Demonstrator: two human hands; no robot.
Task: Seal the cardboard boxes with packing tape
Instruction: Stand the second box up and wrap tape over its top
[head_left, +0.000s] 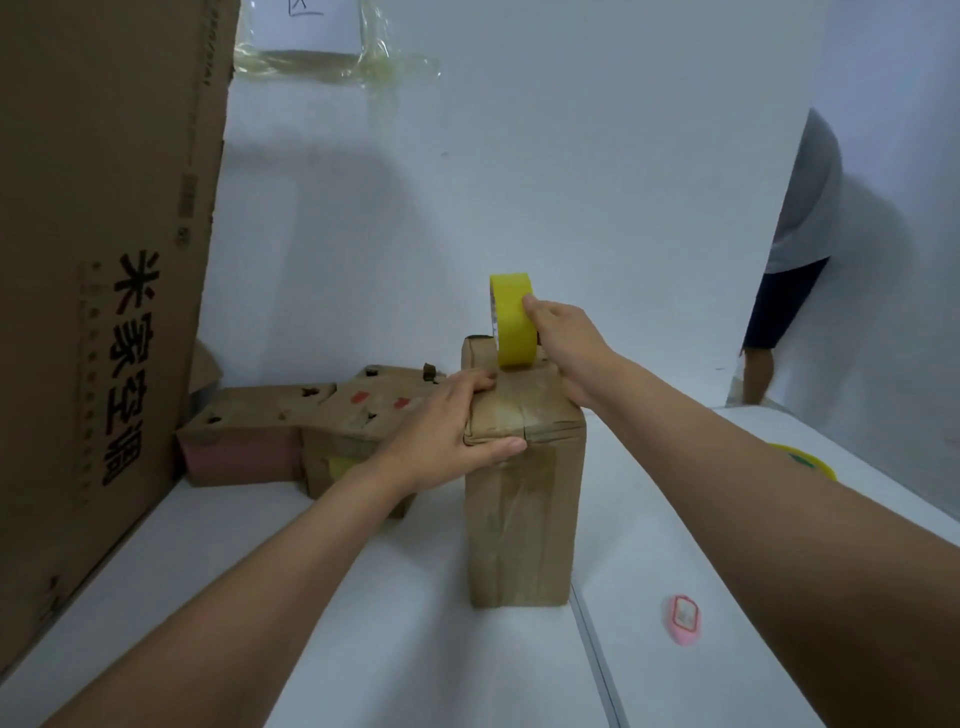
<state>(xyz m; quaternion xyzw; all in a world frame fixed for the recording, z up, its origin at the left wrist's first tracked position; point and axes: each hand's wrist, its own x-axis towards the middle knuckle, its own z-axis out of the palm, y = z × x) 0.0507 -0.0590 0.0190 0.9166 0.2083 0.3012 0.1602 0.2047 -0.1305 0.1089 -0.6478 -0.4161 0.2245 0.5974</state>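
Note:
A small upright cardboard box (524, 525) stands on the white table in the middle of the head view, its top flaps shut. My left hand (441, 436) rests on the box's top left edge, fingers laid over the top and thumb along the front rim. My right hand (569, 348) grips a yellow roll of packing tape (511, 322), held on edge with its lower rim touching the far part of the box top.
A tall cardboard box (98, 291) with printed characters stands at the left. Worn flat boxes (291, 431) lie behind my left arm. A pink object (684, 619) and another yellow tape roll (802, 460) lie on the table's right. A person (795, 244) bends at the far right.

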